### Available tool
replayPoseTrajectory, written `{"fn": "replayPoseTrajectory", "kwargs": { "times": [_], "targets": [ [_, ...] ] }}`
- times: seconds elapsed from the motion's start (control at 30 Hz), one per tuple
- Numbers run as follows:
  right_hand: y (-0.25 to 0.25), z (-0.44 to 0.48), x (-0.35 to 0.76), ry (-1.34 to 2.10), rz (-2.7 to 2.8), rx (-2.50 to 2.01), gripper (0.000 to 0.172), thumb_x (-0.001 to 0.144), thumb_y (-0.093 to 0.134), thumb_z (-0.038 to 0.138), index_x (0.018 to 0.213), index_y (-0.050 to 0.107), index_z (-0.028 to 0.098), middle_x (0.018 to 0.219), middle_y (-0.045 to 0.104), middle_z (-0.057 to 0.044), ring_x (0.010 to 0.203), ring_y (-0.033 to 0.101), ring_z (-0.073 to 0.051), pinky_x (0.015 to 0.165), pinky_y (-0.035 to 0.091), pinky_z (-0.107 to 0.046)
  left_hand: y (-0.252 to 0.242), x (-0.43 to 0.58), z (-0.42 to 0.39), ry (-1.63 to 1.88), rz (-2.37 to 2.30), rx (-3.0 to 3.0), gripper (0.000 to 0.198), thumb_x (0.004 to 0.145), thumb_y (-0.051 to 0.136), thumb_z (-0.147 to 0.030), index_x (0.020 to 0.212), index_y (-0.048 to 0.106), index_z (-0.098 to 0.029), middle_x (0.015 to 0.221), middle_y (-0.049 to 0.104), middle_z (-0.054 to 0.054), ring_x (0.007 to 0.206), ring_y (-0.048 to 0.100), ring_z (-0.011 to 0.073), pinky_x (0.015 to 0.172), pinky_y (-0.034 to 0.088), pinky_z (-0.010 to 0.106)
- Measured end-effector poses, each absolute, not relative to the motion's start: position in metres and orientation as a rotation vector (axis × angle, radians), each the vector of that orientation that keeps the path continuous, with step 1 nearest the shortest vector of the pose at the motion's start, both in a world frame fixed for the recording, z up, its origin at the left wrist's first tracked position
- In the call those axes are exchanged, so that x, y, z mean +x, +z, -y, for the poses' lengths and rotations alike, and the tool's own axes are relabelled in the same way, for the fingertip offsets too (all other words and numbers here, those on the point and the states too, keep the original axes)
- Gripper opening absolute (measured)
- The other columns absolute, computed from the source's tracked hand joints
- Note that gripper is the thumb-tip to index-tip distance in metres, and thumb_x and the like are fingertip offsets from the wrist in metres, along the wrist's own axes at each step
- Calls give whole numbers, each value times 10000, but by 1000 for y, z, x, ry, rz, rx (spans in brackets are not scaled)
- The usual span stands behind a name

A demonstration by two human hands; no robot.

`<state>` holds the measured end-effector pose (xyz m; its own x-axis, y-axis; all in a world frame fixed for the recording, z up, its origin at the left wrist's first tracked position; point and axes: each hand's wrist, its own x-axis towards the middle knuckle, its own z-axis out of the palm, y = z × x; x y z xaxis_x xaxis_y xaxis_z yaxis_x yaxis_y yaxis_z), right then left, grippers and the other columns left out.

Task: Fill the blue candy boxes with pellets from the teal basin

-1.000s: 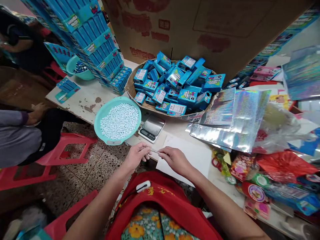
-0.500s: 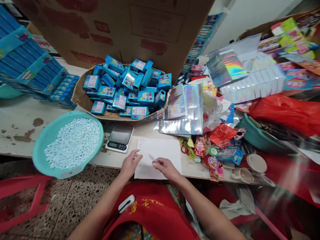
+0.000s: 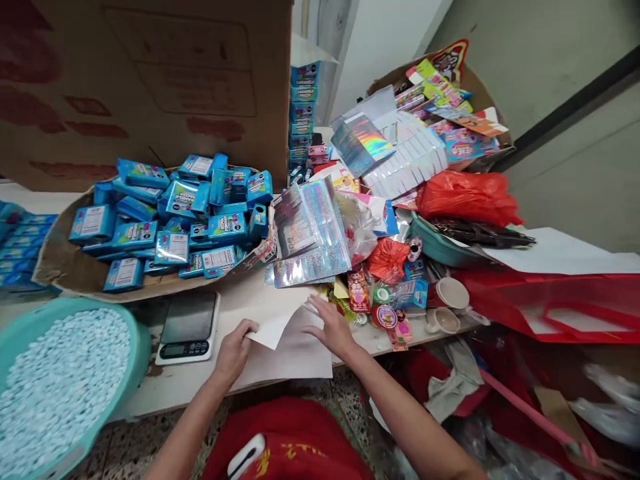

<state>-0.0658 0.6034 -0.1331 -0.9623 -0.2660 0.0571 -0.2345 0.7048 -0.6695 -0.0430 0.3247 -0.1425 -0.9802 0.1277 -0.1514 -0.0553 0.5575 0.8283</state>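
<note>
A white sheet of paper (image 3: pixel 274 328) is partly lifted off the table edge, its near corner pinched between the thumb and fingers of my left hand (image 3: pixel 233 352). My right hand (image 3: pixel 334 330) has its fingers spread, with the fingertips at the sheet's right side; whether they touch it is hard to see. Below the lifted part lies more white paper (image 3: pixel 307 357), flat on the table. Left of my left hand stands a digital scale (image 3: pixel 187 327) with a dark plate. Shiny silver holographic sheets (image 3: pixel 320 257) lie just beyond my hands.
A turquoise basin (image 3: pixel 140 360) of pale blue tablets stands at the left. Behind the scale, a cardboard tray (image 3: pixel 65 263) holds many blue boxes (image 3: pixel 173 247). Small packets, cups (image 3: pixel 453 292) and a red bag (image 3: pixel 465 197) crowd the right. A large carton (image 3: pixel 165 80) rises behind.
My left hand has taken hold of the paper and lifted its corner. My right hand has moved to the sheet's far right, fingers spreading. The view has turned right.
</note>
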Motion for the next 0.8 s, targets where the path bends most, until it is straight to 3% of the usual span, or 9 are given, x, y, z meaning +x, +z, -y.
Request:
{"fn": "replayPoseTrajectory", "kwargs": {
  "times": [0.07,0.13,0.3,0.37,0.47,0.5,0.57,0.7,0.8],
  "targets": [
    [-125,-613,-73,-1137,-2769,-439,383,827,676,305,1197,608,233,1100,671,-73,958,647,-231,838,527,-361,-122,-60,-328,1475,-2566,163,195,746,365,-138,846,520,-201,882,619,16,869,575,163,788,422,259],
    [-115,-626,-77,-1180,-2779,-401,305,835,673,312,1128,645,232,986,687,-56,834,656,-205,792,533,-345,-100,-81,-335,1470,-2528,276,183,755,366,-142,827,527,-192,883,623,23,868,574,164,788,419,261],
    [-75,-647,-82,-1424,-2950,-407,625,679,804,437,1232,600,232,1249,593,-120,1156,542,-277,992,435,-428,-27,-120,-356,1198,-2376,700,237,773,364,-99,864,566,-184,851,618,7,801,554,139,739,401,238],
    [-58,-648,-84,-1577,-2774,-435,511,702,783,452,1141,660,219,1152,656,-101,1062,603,-250,936,471,-384,4,-134,-366,1140,-2315,838,240,798,371,-103,889,578,-181,859,616,8,794,545,133,736,398,234],
    [-43,-652,-80,-1689,-2473,-320,273,836,645,449,863,725,189,772,698,-34,727,649,-167,720,514,-283,38,-161,-388,1168,-2204,932,194,835,415,-150,928,583,-175,910,613,17,848,546,137,782,405,236],
    [-42,-655,-76,-1706,-2443,-242,300,859,607,459,816,719,184,711,677,-23,675,634,-156,689,509,-274,43,-172,-398,1204,-2168,920,167,836,437,-170,924,580,-171,914,609,18,855,545,139,786,409,236],
    [-45,-665,-66,-1763,-2482,-97,370,813,637,525,923,706,178,828,688,-48,773,644,-185,751,514,-303,47,-193,-422,1289,-2074,861,123,823,483,-212,890,570,-157,885,597,16,829,542,139,753,416,231],
    [-61,-694,-44,-2036,-2505,17,1020,518,740,741,1333,501,177,1330,524,-156,1222,498,-323,1011,422,-414,39,-216,-477,1278,-1849,877,113,778,533,-251,818,544,-146,770,551,-7,722,510,123,661,402,218],
    [-65,-709,-30,-2226,-2268,127,1075,572,534,884,1369,463,166,1330,532,-170,1219,514,-330,996,443,-425,32,-216,-508,1240,-1835,939,116,760,551,-242,832,552,-152,764,544,-14,710,496,118,642,391,215]
  ]
}}
